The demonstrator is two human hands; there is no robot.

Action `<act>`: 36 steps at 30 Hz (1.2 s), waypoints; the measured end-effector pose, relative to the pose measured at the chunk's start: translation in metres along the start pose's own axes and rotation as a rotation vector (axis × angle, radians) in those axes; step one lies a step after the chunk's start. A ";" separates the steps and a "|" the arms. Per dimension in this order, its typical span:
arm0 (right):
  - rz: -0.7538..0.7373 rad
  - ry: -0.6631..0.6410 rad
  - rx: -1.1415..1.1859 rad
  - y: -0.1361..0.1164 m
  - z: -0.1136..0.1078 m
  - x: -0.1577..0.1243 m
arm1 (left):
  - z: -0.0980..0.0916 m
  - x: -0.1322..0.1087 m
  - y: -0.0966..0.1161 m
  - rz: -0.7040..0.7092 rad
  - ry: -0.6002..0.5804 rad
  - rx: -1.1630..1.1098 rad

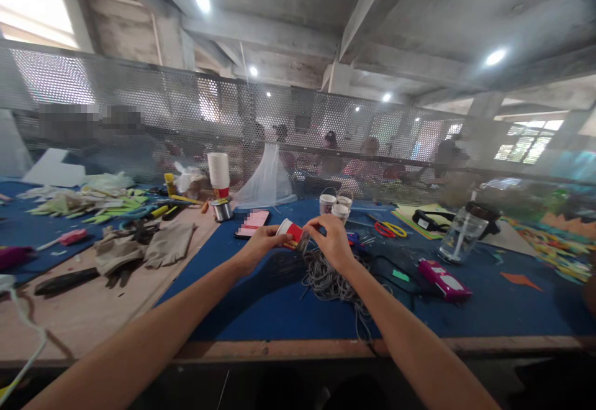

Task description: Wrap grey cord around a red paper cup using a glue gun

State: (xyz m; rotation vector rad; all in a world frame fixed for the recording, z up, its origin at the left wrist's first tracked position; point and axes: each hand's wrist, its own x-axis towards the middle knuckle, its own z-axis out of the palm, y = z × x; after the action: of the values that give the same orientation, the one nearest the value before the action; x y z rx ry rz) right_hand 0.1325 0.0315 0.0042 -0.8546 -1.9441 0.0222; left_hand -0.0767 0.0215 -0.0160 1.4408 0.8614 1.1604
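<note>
Tilted on its side, a red and white paper cup [294, 231] is held in my left hand [261, 245], with the fingers around its rim and wall. My right hand [333, 237] is closed in a pinch on grey cord [305, 242] close to the cup's base. Below it a loose tangle of the same cord [328, 279] lies on the blue mat [233, 317], with strands trailing toward the front edge. Three small pale cups with thin loop handles [328, 204] stand just beyond my right hand.
Left of centre stand a stack of paper cups [218, 171] and a wire spool [222, 210]. A phone [252, 223] lies nearby. Gloves [170, 243] are further left. Scissors [391, 230], a purple box [444, 279] and a clear bottle [463, 236] sit right. A perforated screen [298, 118] runs behind.
</note>
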 end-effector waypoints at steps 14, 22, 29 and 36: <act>-0.024 0.007 -0.014 -0.002 -0.001 -0.001 | 0.001 0.001 0.001 -0.004 -0.012 0.000; -0.003 0.004 -0.008 0.002 0.001 -0.001 | 0.001 0.001 0.000 -0.001 -0.016 0.024; -0.012 0.012 0.004 -0.001 0.000 -0.001 | 0.001 0.002 0.000 -0.013 0.003 0.008; -0.013 0.017 0.017 -0.002 -0.001 0.000 | -0.002 0.003 -0.003 -0.004 0.031 0.019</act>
State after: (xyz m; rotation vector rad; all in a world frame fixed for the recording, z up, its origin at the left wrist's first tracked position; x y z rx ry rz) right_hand 0.1326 0.0297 0.0056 -0.8287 -1.9310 0.0239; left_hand -0.0776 0.0255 -0.0180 1.4386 0.8988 1.1775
